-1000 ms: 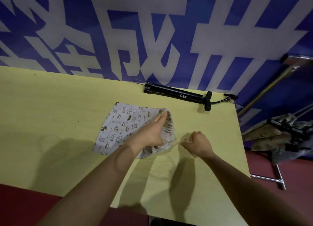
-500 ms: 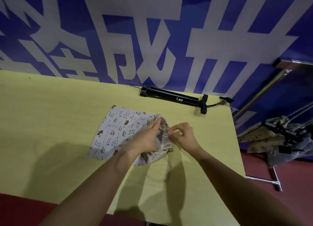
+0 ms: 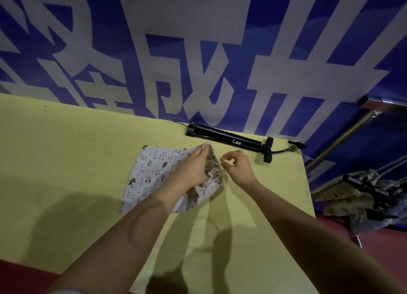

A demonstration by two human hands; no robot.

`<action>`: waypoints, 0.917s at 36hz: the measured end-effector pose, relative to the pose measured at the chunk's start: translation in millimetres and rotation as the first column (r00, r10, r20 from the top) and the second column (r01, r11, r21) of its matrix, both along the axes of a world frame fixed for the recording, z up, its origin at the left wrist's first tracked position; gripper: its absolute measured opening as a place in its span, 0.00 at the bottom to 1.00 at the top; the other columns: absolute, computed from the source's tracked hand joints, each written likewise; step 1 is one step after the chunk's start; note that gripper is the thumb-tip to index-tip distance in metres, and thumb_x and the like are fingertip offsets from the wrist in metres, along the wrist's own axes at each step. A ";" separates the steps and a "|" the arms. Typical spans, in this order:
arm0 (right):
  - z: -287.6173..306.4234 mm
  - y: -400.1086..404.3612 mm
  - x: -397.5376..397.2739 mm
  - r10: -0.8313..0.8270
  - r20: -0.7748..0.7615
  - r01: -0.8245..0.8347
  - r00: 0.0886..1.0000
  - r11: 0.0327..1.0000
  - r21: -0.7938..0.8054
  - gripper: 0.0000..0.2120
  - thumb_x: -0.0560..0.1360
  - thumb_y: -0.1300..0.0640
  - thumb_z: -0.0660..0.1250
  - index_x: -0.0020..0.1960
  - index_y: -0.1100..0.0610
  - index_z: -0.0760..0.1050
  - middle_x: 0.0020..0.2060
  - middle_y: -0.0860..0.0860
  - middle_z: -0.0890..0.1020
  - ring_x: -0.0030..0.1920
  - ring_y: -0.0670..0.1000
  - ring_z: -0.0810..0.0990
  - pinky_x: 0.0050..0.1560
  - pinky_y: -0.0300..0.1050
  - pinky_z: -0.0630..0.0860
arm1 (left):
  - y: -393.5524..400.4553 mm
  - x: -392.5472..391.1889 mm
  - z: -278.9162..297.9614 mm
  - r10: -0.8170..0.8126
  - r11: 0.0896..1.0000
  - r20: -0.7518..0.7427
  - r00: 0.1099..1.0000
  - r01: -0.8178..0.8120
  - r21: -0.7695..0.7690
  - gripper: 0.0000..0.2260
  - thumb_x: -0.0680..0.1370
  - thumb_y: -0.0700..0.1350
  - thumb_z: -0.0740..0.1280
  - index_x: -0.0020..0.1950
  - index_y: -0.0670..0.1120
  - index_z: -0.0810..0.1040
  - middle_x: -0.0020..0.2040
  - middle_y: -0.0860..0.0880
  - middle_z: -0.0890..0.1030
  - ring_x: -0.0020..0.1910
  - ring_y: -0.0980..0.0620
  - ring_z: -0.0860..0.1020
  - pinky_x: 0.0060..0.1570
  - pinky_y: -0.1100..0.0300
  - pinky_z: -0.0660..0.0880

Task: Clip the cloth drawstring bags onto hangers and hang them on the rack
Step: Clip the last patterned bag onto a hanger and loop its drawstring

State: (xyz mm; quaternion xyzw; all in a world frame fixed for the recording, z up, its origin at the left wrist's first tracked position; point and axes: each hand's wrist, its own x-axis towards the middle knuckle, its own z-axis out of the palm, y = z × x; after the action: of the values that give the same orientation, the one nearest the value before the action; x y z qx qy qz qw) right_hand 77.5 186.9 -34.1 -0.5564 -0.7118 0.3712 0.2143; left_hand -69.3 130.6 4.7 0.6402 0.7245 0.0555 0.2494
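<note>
Hands number two, and one printed drawstring bag (image 3: 154, 174) is lying flat on the yellow desk (image 3: 66, 161), toward the far right corner. The left hand (image 3: 193, 168) is resting on the bag's gathered right end with fingers straight, pressing the cloth down. The right hand (image 3: 236, 165) is hovering just beside that same end, fingers curled with thumb and forefinger nearly meeting; whether it is pinching the white cord (image 3: 212, 174) cannot be told. One black pump (image 3: 229, 140) is lying along the desk's far edge. Beyond the right edge, several more bags on hangers (image 3: 363, 196) are hanging, their number unclear.
</note>
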 end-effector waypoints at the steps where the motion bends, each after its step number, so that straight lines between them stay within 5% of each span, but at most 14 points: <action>1: 1.1 5.1 -1.3 -0.001 0.013 0.001 1.000 1.000 0.005 0.04 0.76 0.56 0.66 0.49 0.53 0.79 0.51 0.52 0.74 0.59 0.55 0.69 0.64 0.57 0.67 | 4.3 0.5 0.7 0.003 1.000 -0.015 1.000 -0.003 -0.001 0.42 0.73 0.38 0.67 0.78 0.50 0.42 0.79 0.54 0.46 0.72 0.47 0.64 0.52 0.53 0.73; 7: 3.0 41.5 -0.7 -0.006 0.156 -0.003 0.988 0.998 0.056 0.09 0.77 0.59 0.63 0.57 0.55 0.76 0.58 0.54 0.74 0.61 0.56 0.70 0.63 0.51 0.68 | 28.8 -4.7 -2.6 0.012 1.000 -0.091 0.996 -0.010 0.018 0.34 0.75 0.38 0.64 0.77 0.48 0.51 0.74 0.50 0.61 0.65 0.45 0.72 0.49 0.51 0.75; 11: -1.2 67.5 2.5 0.083 0.387 -0.104 0.918 0.994 0.034 0.20 0.77 0.57 0.63 0.69 0.55 0.68 0.67 0.54 0.69 0.67 0.58 0.66 0.64 0.50 0.63 | 40.4 -13.2 -9.7 0.046 0.998 -0.113 0.993 -0.041 0.043 0.27 0.76 0.43 0.64 0.73 0.48 0.59 0.67 0.47 0.70 0.60 0.44 0.74 0.45 0.52 0.74; 20: -23.3 119.1 -10.9 0.231 0.560 -0.240 0.795 0.969 -0.059 0.35 0.77 0.49 0.64 0.77 0.56 0.50 0.76 0.54 0.57 0.75 0.57 0.56 0.74 0.53 0.57 | 68.1 -18.2 -26.3 0.134 0.987 -0.053 0.990 -0.128 0.095 0.18 0.79 0.47 0.61 0.68 0.47 0.66 0.62 0.47 0.74 0.58 0.45 0.76 0.44 0.55 0.72; 26: -37.4 133.1 -26.6 0.185 0.773 -0.338 0.607 0.940 0.040 0.29 0.78 0.45 0.59 0.74 0.57 0.56 0.70 0.57 0.63 0.70 0.60 0.62 0.69 0.53 0.60 | 82.5 -28.6 -35.6 0.164 0.985 -0.050 0.985 -0.162 0.052 0.15 0.79 0.47 0.61 0.65 0.48 0.69 0.61 0.48 0.74 0.55 0.46 0.77 0.38 0.57 0.69; 33: -47.5 130.0 -32.8 0.224 0.782 -0.409 0.582 0.911 0.043 0.21 0.80 0.48 0.59 0.67 0.57 0.61 0.61 0.58 0.72 0.61 0.59 0.72 0.61 0.51 0.68 | 85.4 -33.2 -32.2 0.128 0.991 -0.071 0.989 -0.125 0.046 0.16 0.79 0.46 0.60 0.67 0.48 0.68 0.62 0.47 0.73 0.54 0.46 0.77 0.42 0.56 0.72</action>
State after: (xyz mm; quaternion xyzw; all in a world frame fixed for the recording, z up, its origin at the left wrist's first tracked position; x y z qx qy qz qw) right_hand 44.6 317.0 -81.7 -0.4958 -0.8590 0.0537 -0.1157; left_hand -102.5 216.1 -27.6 0.5995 0.7712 0.0625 0.2050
